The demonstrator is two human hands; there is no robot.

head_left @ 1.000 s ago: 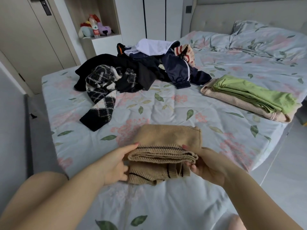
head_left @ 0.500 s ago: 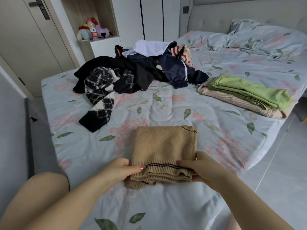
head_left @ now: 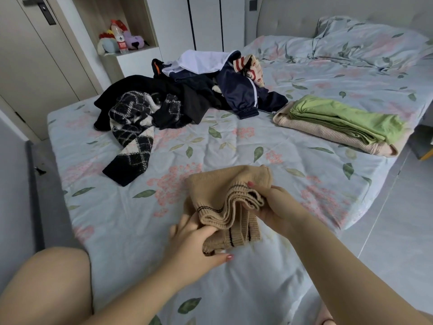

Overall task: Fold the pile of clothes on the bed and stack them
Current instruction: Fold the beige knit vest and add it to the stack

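Left hand (head_left: 194,242): fingers curled round the near, lower end of the tan knit sweater (head_left: 218,191), ribbed edge gripped. Right hand (head_left: 276,207): the bunched ribbed hem is pinched at the right side, thumb on top, fingers beneath. The sweater is held between both hands at the near edge of the bed (head_left: 234,141), folded into a compact bundle. Its far part appears to rest on the sheet, and the near part looks lifted.

Progress, as judged:
- Done: a folded stack is noted at the right side of the bed, a green garment (head_left: 339,116) on top of a beige ribbed garment (head_left: 323,134).
- In hand: the sweater, folded but not yet placed on the stack, which lies well apart from it.
- Left: the unfolded pile (head_left: 187,97) at the far left of the bed, with dark, navy, white and black-and-white patterned items tangled together. The count cannot be told. Most of the task is judged outstanding.

Containers: no basket or bin is seen. An open wall niche (head_left: 145,24) holds plush toys (head_left: 131,39) and a bottle (head_left: 120,41).
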